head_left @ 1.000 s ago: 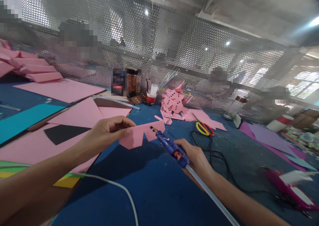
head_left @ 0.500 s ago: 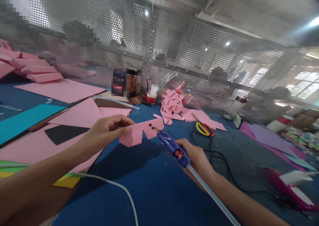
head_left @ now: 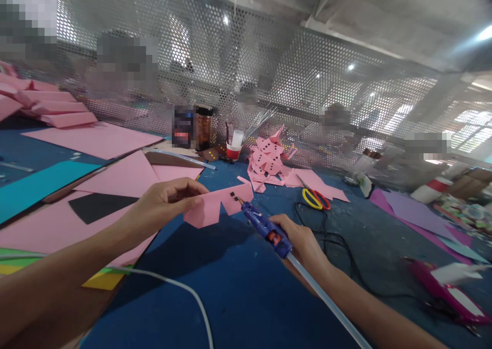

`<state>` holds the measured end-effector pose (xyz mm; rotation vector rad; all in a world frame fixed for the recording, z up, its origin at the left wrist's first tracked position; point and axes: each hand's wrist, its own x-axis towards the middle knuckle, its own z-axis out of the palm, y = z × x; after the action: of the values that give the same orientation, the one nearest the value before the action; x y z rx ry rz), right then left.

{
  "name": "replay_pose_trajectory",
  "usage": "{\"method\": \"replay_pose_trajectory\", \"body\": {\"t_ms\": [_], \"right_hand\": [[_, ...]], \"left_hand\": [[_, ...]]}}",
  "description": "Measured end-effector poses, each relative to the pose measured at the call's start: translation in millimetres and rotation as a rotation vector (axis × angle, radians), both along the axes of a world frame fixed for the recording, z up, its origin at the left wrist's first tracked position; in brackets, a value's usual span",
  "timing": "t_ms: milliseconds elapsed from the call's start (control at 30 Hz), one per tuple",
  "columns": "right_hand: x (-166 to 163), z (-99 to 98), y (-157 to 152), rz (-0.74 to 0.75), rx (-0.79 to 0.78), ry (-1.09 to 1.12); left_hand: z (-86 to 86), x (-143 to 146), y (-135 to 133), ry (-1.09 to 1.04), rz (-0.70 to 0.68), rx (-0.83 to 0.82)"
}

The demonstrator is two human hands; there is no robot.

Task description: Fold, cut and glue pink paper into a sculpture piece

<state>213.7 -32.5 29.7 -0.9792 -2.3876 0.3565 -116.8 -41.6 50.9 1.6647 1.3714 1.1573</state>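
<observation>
My left hand (head_left: 169,202) pinches the left end of a pink paper cut-out (head_left: 217,205) with small black squares on it, and holds it above the blue table (head_left: 238,287). My right hand (head_left: 303,244) grips a blue hot glue gun (head_left: 265,228). Its metal tip touches the cut-out's right part, beside the black squares. A clear glue stick (head_left: 326,303) sticks out of the gun's back along my forearm.
Pink paper sheets (head_left: 115,180) and a teal sheet (head_left: 34,185) lie at the left. A heap of pink cut-outs (head_left: 269,159), red-and-yellow scissors (head_left: 315,198), jars (head_left: 203,127), a red cup (head_left: 233,149), a black cord (head_left: 338,241), a white cable (head_left: 180,287) and a magenta glue gun (head_left: 449,292) surround the work spot. Perforated metal screen (head_left: 269,82) behind.
The glue gun's tip has shifted slightly along the pink cut-out; the cut-out has tilted up a little. Both hands stay almost in place.
</observation>
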Motion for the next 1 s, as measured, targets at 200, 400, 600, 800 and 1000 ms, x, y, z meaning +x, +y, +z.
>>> {"method": "replay_pose_trajectory", "body": {"t_ms": [200, 400, 600, 800, 1000], "right_hand": [[0.4, 0.2, -0.6, -0.007, 0.015, -0.006], [-0.2, -2.3, 1.4, -0.017, 0.052, 0.006], [0.5, -2.6, 0.6, -0.007, 0.022, -0.001], [0.8, 0.4, -0.3, 0.008, -0.008, -0.002], [-0.5, 1.1, -0.2, -0.007, -0.018, -0.008]], "left_hand": [[-0.3, 0.3, -0.8, 0.001, 0.006, 0.005], [-0.3, -1.6, 1.0, -0.018, 0.010, -0.009], [-1.2, -0.5, 0.8, -0.014, 0.011, 0.011], [-0.6, -0.3, 0.1, -0.004, 0.004, 0.002], [6.9, 5.9, -5.6, -0.015, 0.028, -0.021]]}}
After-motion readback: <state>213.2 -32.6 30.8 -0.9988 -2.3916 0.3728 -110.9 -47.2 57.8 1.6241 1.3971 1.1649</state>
